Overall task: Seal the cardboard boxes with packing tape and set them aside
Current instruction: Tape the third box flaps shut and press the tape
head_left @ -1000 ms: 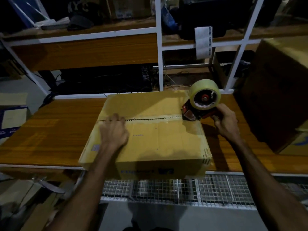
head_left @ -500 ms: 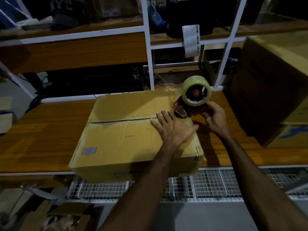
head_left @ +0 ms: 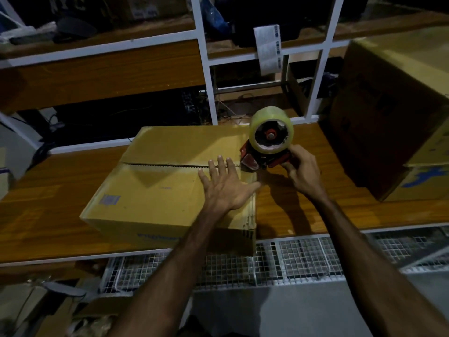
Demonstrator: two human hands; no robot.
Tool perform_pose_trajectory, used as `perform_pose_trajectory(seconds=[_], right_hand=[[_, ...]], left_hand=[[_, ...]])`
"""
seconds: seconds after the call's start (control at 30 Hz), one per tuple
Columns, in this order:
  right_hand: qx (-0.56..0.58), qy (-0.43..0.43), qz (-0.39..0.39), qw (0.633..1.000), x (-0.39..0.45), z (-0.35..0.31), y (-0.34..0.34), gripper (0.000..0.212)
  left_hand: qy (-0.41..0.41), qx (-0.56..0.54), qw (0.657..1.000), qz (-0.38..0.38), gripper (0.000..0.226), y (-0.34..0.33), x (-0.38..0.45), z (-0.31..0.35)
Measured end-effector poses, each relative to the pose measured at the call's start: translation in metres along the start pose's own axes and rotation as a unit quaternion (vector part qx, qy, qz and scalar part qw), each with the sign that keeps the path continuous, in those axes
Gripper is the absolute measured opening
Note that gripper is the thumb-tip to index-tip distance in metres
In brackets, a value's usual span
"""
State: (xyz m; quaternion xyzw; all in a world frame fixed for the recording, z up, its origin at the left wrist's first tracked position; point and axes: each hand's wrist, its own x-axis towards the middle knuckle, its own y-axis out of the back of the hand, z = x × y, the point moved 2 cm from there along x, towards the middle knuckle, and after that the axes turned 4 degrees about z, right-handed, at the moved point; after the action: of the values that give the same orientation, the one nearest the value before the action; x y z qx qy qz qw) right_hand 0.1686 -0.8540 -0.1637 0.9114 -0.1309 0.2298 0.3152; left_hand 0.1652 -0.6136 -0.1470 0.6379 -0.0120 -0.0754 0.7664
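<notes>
**packer_q:** how's that flat brown cardboard box (head_left: 167, 188) going to handle, and where do you grab stuff?

**tapehead:** Box sits in the middle of the wooden desk (head_left: 303, 215), near edge hanging slightly over the front. Looks light and fairly stiff to me, but the two top flaps have give along the centre seam (head_left: 170, 165), which is untaped as far as I can see. So you press down next to the seam. That's what the left hand (head_left: 224, 187) is doing, lying flat with fingers spread, tips on the seam near the box's right end. To move it, I'd grip the side walls, not the flaps.

The red tape dispenser with the clear roll (head_left: 268, 144) sits at the box's right end, right on the seam. The right hand (head_left: 301, 170) is wrapped around its handle. Tape is sticky and thin, so pull steadily.

**packer_q:** counts?

**tapehead:** One dispenser, one roll, two hands. Boxes: one being worked, plus one bigger dark cardboard box (head_left: 393, 113) right of it, resting on another with blue print (head_left: 422, 181). Can't tell if those are sealed.
</notes>
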Motion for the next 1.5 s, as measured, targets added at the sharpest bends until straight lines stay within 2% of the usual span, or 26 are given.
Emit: perform_pose_trajectory(seconds=[0.13,0.4,0.57,0.7,0.9,1.03,1.17,1.33,1.5], right_hand=[[-0.032,0.008,-0.003,0.999,-0.003,-0.007,-0.003,0.059],[-0.089,-0.002,0.030,0.996,-0.017,-0.015,-0.012,0.059],[-0.142,-0.051,0.047,0.987,-0.041,0.013,0.012,0.060],[-0.187,-0.042,0.033,0.981,-0.050,-0.001,0.010,0.061],[-0.298,-0.025,0.015,0.954,-0.065,0.008,0.042,0.077],[-0.324,-0.016,-0.002,0.946,-0.069,-0.001,0.022,0.075],[-0.353,-0.014,-0.035,0.935,-0.076,-0.016,-0.004,0.065],[-0.388,-0.060,-0.033,0.919,-0.093,-0.025,-0.038,0.075],[-0.371,-0.122,-0.022,0.920,-0.090,-0.029,-0.058,0.067]], left_hand=[[-0.014,0.014,1.000,-0.004,0.129,0.001,0.002,-0.010],[-0.039,0.028,0.999,-0.008,0.127,0.003,0.009,-0.030],[-0.043,0.038,0.998,-0.002,0.119,0.012,0.023,-0.061],[-0.059,0.045,0.997,-0.002,0.117,0.011,0.026,-0.065],[-0.055,0.046,0.997,0.002,0.114,0.018,0.032,-0.084],[-0.065,0.043,0.997,0.010,0.114,0.017,0.033,-0.083],[-0.064,0.033,0.997,0.014,0.116,0.017,0.033,-0.086],[-0.064,0.031,0.997,0.018,0.115,0.017,0.032,-0.086],[-0.065,0.030,0.997,0.021,0.116,0.016,0.032,-0.086]])
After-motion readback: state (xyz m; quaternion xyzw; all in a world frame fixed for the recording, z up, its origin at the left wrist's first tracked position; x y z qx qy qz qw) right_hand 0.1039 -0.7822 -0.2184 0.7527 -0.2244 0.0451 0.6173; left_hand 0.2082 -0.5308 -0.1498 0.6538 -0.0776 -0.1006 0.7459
